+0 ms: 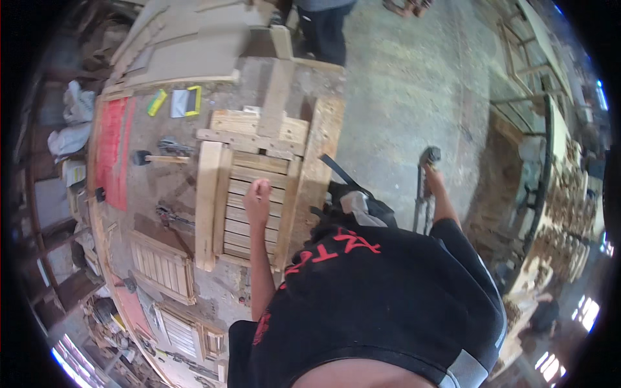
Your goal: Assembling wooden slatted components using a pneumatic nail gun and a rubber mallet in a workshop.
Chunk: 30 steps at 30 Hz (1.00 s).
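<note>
My left hand [258,192] is closed, fingers curled together, above a slatted wooden panel [249,223]. Anything inside those fingers is too small to make out. The panel lies between light wooden rails [208,207] on the workbench, with a crosspiece [253,140] at its far end. Out to the right, beyond the bench edge, my right hand [433,176] grips a long dark metal tool [420,202] with a blocky head. The tool's exact kind is unclear.
A mallet [167,158] and metal clamps [173,215] lie left of the panel. Another slatted panel [162,266] is nearer left. Red sheeting [112,152] runs along the far-left bench edge. A person [321,29] stands at the far end. Stacked wooden pieces [556,220] line the right.
</note>
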Motion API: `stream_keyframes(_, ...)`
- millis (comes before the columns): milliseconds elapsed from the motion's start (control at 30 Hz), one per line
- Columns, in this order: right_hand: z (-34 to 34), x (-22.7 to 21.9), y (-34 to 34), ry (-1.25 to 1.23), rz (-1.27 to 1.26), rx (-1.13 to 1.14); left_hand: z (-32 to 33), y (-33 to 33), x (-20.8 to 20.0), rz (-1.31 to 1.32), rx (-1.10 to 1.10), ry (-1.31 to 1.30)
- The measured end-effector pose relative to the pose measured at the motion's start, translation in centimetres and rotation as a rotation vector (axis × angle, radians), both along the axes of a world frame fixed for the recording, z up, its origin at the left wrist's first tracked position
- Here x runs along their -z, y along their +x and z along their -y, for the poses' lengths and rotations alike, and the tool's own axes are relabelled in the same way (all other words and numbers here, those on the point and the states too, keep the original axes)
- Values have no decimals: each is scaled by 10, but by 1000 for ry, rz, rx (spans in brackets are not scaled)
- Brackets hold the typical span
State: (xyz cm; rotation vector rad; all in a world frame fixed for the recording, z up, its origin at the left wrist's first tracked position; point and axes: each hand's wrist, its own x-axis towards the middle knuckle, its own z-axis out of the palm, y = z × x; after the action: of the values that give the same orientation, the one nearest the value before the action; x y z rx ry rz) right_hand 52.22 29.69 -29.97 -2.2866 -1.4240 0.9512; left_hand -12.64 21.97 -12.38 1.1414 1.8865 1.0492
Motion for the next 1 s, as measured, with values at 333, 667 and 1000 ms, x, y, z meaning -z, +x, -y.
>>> stream_keyframes(333, -17, -33, -101, -254, -117, 168, 20, 1, 2, 27, -164, 17)
stream_keyframes(667, -47, 26, -145, -204, 249, -396, -10, -1, 19, -43, -53, -16)
stream_keyframes(1000, -48, -54, -196, -372, 65, -115, -47, 25, 2, 22, 5, 82)
